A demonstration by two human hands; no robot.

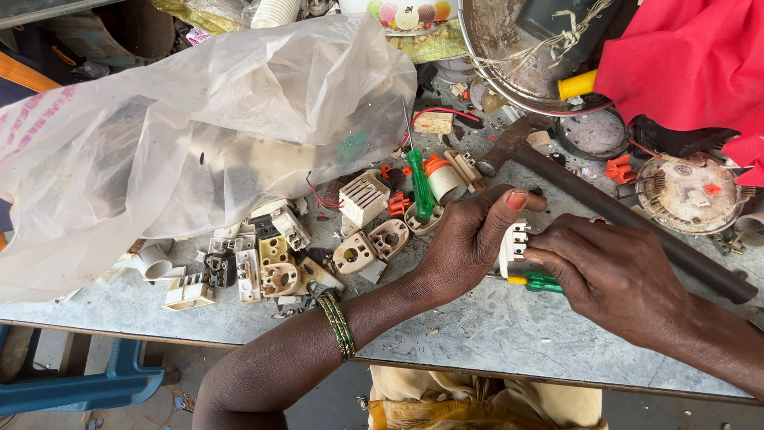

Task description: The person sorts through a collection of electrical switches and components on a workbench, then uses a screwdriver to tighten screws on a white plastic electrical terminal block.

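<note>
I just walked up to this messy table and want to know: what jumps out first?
Two hands meet in the middle: the left hand and the right hand pinch a small white part, and the right hand also holds a green screwdriver. A big crumpled plastic bag covers the table's left, with broken sockets heaped below it. A bright red cloth fills the top right corner, and a long hammer lies slanting beneath it.
</note>
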